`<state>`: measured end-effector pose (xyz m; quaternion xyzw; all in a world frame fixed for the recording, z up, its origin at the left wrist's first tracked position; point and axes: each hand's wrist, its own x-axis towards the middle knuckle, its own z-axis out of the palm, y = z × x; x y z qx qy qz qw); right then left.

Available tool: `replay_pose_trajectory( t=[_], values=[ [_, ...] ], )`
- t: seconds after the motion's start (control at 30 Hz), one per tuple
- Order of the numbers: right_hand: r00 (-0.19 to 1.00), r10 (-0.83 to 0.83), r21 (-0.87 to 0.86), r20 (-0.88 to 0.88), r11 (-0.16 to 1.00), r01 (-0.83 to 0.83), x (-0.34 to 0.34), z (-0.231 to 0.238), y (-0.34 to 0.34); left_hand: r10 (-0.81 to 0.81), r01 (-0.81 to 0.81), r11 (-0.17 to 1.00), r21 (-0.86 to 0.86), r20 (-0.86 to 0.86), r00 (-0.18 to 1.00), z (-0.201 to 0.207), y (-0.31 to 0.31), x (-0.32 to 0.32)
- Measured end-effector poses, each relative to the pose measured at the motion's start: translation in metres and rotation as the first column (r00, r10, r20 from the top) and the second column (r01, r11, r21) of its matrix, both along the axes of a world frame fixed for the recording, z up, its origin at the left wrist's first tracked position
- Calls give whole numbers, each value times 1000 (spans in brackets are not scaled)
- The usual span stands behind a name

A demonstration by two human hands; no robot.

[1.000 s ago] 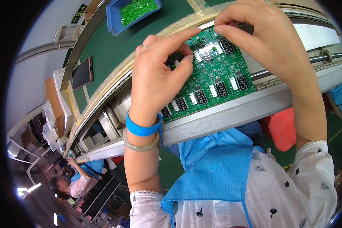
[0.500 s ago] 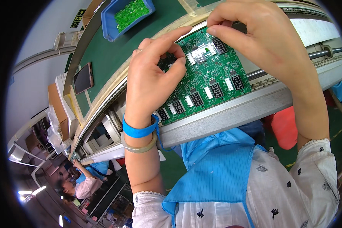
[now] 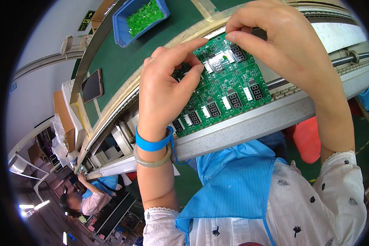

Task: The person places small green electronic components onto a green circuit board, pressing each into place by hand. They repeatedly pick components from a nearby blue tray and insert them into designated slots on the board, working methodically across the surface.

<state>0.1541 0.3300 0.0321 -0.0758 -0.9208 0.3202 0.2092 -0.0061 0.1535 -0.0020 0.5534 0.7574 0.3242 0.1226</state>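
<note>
A green panel of circuit boards [image 3: 221, 88] lies on the metal rails of a conveyor in front of me. It carries rows of black three-digit displays and white connectors, and a small green part [image 3: 225, 58] shows near its upper middle. Over the panel's left part, my left hand [image 3: 165, 84] has its index finger reaching along the far edge, while its thumb meets a curled finger. My right hand [image 3: 281, 41] pinches thumb and index finger together at the far edge of the panel. Whatever either hand's fingertips hold is hidden.
Beyond the conveyor, a blue bin [image 3: 121, 32] of small green parts [image 3: 145, 18] stands on the green bench. A phone [image 3: 92, 85] lies further left, near a cardboard box [image 3: 64, 119]. The metal front rail [image 3: 242, 123] runs before me. Another person [image 3: 92, 199] sits at far left.
The view has shifted slightly, so the bin and phone appear a little further right and lower. Both hands keep nearly the same pose over the panel.
</note>
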Motion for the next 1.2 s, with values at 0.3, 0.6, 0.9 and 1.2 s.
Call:
replay_pose_trajectory(
  t=[0.3, 0.6, 0.9, 1.2],
  values=[
    [1000, -1, -12, -9, 1000, 1, 0, -1, 2, 21, -22, 998, -55, -24, 999, 5, 2, 3],
    [997, -72, 102, -15, 992, 73, -4, -24, 6, 61, -61, 993, -104, -11, 998, 8, 3, 3],
    [995, -101, 114, 3, 988, 100, -2, -19, 6, 49, -48, 995, -90, 2, 999, 7, 2, 4],
    [993, -120, 94, 14, 989, 118, -3, -18, 4, 15, -17, 998, -67, -23, 1000, 9, 0, 3]
  ],
)
